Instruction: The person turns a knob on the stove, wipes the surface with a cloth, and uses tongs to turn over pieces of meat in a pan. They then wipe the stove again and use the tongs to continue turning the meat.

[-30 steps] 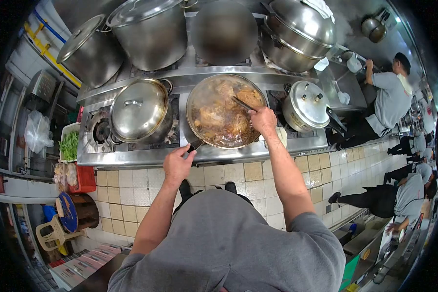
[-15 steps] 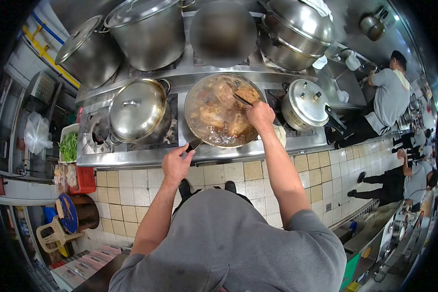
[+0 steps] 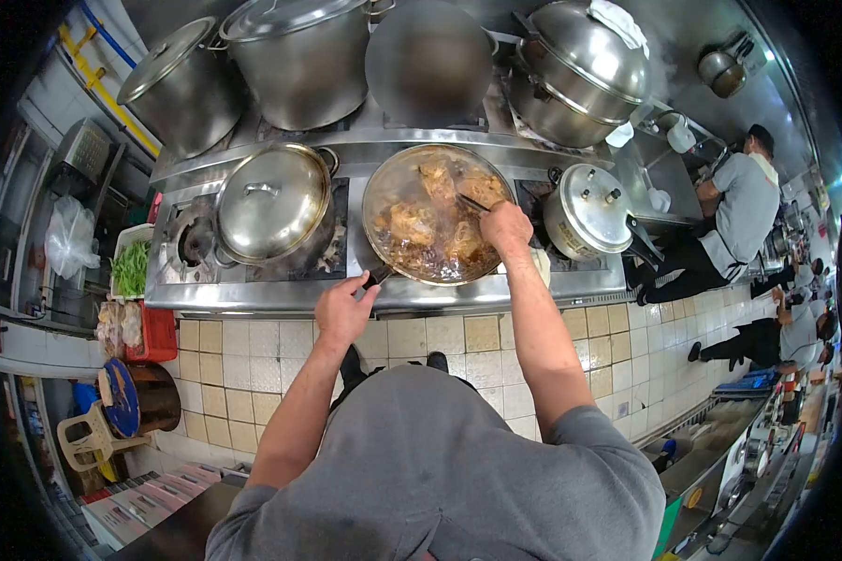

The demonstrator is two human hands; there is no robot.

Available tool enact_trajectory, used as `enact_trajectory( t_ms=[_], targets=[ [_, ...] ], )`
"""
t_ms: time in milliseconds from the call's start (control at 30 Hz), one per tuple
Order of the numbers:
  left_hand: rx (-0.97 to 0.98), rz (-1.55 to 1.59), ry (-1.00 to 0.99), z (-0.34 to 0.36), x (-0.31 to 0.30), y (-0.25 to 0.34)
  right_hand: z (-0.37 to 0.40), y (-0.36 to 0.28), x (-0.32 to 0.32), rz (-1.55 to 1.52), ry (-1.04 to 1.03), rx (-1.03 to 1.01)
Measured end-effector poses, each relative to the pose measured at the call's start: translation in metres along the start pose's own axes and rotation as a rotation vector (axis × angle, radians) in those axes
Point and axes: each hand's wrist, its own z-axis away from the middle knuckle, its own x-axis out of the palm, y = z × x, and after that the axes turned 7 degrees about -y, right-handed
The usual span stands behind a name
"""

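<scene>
A wide frying pan (image 3: 440, 271) stands on the stove, filled with bubbling brown liquid and several browned meat pieces (image 3: 412, 224). Steam rises off it. My left hand (image 3: 344, 310) is closed at the end of the pan's black handle (image 3: 380, 274), fingers and thumb on either side. Over the pan's right side, my right hand (image 3: 507, 229) grips a thin dark utensil (image 3: 473, 202), its tip among the meat. Whether it is chopsticks or tongs I cannot make out.
A lidded pot (image 3: 273, 206) is left of the pan, a pressure cooker (image 3: 589, 210) right of it. Large stockpots (image 3: 299, 70) and a steamer (image 3: 571, 84) line the back. Greens (image 3: 131, 268) sit in a tub at left. A co-worker (image 3: 744, 201) stands at right.
The camera view has shifted slightly, and the stove sits a little further right. The utensil's tip has shifted slightly over the meat. Both hands keep their holds.
</scene>
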Motion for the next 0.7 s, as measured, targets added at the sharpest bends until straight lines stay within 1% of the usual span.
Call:
enact_trajectory(
  t_ms=[67,200,300,367,400,467,533,600,700],
  targets=[
    [0.002,-0.003,-0.009,-0.002,0.002,-0.004,0.003,-0.002,-0.004,0.052,-0.040,-0.025],
    [-0.021,0.002,-0.049,-0.002,0.000,-0.001,0.019,-0.008,-0.019,0.081,-0.036,-0.048],
    [-0.028,0.015,-0.031,-0.002,-0.002,0.002,0.036,-0.015,-0.025,0.100,0.003,-0.094],
    [0.008,0.025,-0.010,-0.003,0.004,-0.007,0.048,-0.029,-0.019,0.166,0.024,-0.198],
    [0.042,0.033,0.014,-0.003,0.004,-0.008,0.052,-0.038,-0.014,0.166,0.024,-0.195],
    [0.028,0.040,0.000,-0.003,0.004,-0.008,0.058,-0.055,-0.006,0.214,0.014,-0.353],
    [0.011,0.046,-0.010,-0.002,0.001,-0.005,0.045,-0.063,0.010,0.244,0.003,-0.373],
    [-0.026,0.019,-0.040,-0.002,-0.002,-0.003,0.046,-0.076,0.010,0.275,-0.007,-0.402],
    [-0.019,0.007,-0.034,-0.002,0.000,-0.005,0.047,-0.085,0.010,0.327,0.010,-0.446]
  ],
)
